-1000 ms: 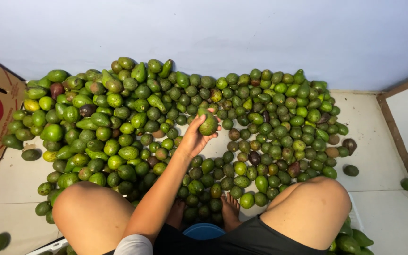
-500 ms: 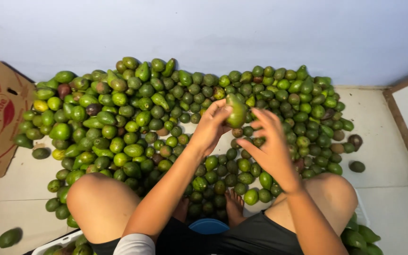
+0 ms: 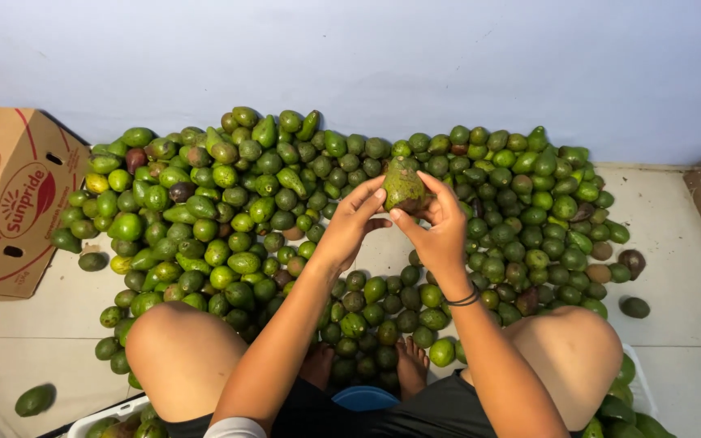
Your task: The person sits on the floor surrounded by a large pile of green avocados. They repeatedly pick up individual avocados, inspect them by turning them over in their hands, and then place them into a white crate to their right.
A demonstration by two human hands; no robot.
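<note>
One green avocado (image 3: 404, 186) is held up above the pile (image 3: 229, 211), gripped between both hands: left hand (image 3: 350, 223) fingers closed on its left side, right hand (image 3: 440, 223) fingertips pinching its right and lower side. It looks like one fruit under inspection, with hundreds still heaped on the floor (image 3: 675, 268). Cardboard box (image 3: 10, 203) sits at far left, pale wall (image 3: 367, 57) behind. Knees flank the arms; bare feet (image 3: 403, 365) are buried among avocados. A few strays lie apart, nothing blocks the hands.
</note>
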